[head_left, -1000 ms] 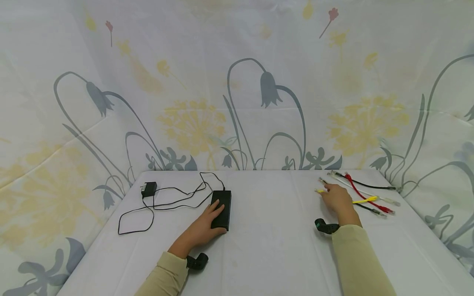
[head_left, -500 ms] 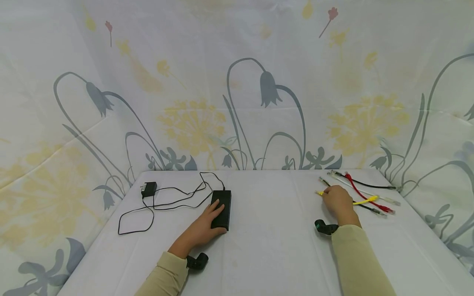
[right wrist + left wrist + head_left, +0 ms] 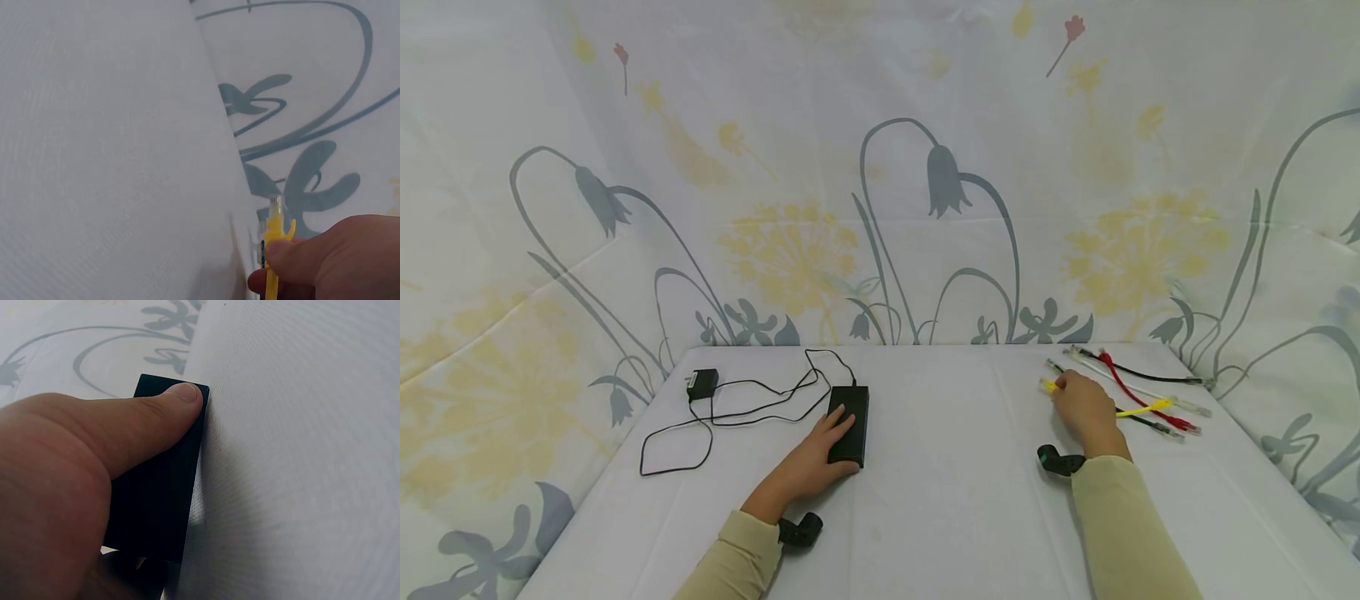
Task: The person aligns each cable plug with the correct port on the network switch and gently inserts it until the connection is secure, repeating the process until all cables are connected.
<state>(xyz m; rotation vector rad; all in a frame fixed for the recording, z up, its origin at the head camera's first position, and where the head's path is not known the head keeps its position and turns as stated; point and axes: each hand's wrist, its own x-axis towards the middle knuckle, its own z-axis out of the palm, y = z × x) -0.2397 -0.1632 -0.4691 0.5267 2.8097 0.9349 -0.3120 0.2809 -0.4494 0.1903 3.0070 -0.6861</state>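
Observation:
My left hand [image 3: 811, 460] rests over a flat black box [image 3: 856, 423], its fingers lying straight across the top. In the left wrist view the thumb [image 3: 147, 419] lies against the near end of the box [image 3: 156, 512]. A thin black cord runs from the far end of the box. At the right, my right hand [image 3: 1084, 408] pinches a yellow network cable [image 3: 1142, 409] by its near-left end between thumb and finger. The right wrist view shows its clear plug and yellow boot [image 3: 274, 231] sticking out past the fingertips. The hand covers the cable's middle.
A black power adapter [image 3: 702, 383] lies at the left with its looped cord [image 3: 673, 469]. Around the right hand lie a red cable [image 3: 1123, 387], a white cable [image 3: 1120, 383] and black cables [image 3: 1150, 375]. A patterned cloth [image 3: 880, 208] hangs behind the white table [image 3: 955, 500].
The right hand's fingers have drawn together on the yellow cable's end, and its plug has lifted and turned slightly. The left hand and the black box have stayed in place.

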